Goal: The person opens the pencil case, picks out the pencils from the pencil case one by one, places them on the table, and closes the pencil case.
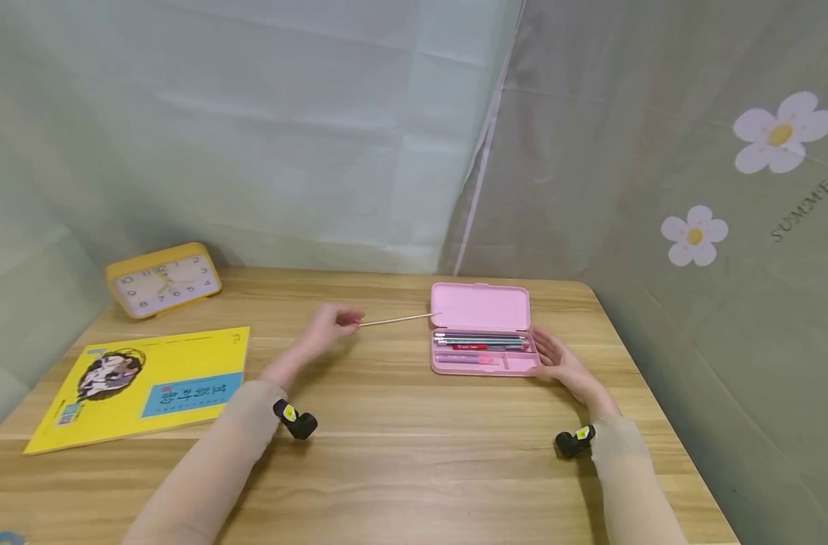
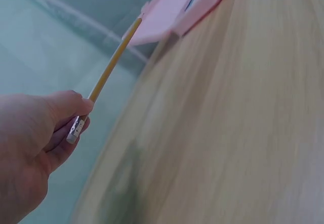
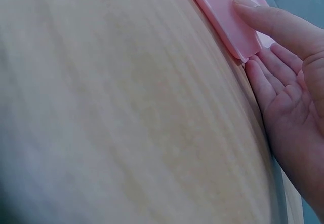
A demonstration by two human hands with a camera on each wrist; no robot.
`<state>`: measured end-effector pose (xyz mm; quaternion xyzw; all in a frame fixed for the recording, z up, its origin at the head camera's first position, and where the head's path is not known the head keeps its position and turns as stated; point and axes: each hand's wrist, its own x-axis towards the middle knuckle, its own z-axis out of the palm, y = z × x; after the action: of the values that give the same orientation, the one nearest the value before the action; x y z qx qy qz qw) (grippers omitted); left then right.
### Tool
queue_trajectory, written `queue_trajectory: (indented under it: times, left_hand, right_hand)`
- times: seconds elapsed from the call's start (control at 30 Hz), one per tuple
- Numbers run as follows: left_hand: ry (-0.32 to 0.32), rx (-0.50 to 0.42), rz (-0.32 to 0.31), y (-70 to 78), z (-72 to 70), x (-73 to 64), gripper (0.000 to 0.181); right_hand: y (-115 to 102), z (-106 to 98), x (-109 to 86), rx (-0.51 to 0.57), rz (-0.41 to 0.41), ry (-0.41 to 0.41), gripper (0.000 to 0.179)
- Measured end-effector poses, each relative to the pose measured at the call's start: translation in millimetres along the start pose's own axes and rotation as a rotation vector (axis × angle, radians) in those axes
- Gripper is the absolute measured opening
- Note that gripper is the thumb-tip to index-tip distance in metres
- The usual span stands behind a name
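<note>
My left hand (image 1: 328,327) pinches a pencil (image 1: 396,319) near its eraser end, between thumb and fingers. In the left wrist view the pencil has a yellow-brown body and a silvery patterned end. Its far tip overlaps the raised lid of an open pink pencil case (image 1: 480,306); whether it touches, I cannot tell. My right hand (image 1: 567,367) holds the case at its right front corner. In the right wrist view the thumb (image 3: 276,24) lies on the case's front wall, with the fingers against its end. Several pencils (image 1: 478,340) and a pink-tipped pen (image 1: 465,359) lie inside the case.
A yellow book (image 1: 162,386) lies on the wooden table (image 1: 400,469) at the left. Behind it stands a yellow alarm clock (image 1: 165,281). Curtains (image 1: 284,151) hang along the back and right edges. A blue object (image 1: 5,538) is partly visible at the bottom left corner.
</note>
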<state>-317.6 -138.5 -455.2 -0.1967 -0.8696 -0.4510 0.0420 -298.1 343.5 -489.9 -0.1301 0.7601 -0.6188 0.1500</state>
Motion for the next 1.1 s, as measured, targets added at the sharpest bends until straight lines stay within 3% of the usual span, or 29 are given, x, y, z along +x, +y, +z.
queue_trajectory:
  times: [0.17,0.3,0.63,1.1]
  left_hand:
    - [-0.009,0.002,-0.004,-19.4,-9.4,-5.4,0.024]
    - [-0.038,0.018,-0.004,-26.1,-14.4,-6.3,0.023]
    - [-0.085,0.074,0.001,-33.0,-22.2,-8.8,0.02]
    - [-0.081,0.123,-0.014,-37.6,-21.7,-14.4,0.021]
  right_hand:
    - [-1,0,-0.9,-0.012,0.0,0.001,0.096]
    - [0,-1,-0.5,-0.012,-0.008,-0.005,0.095]
    - [0,-1,0.9,0.0,-0.003,0.0,0.095]
    - [1,-1,1.3,0.005,-0.009,-0.005,0.095]
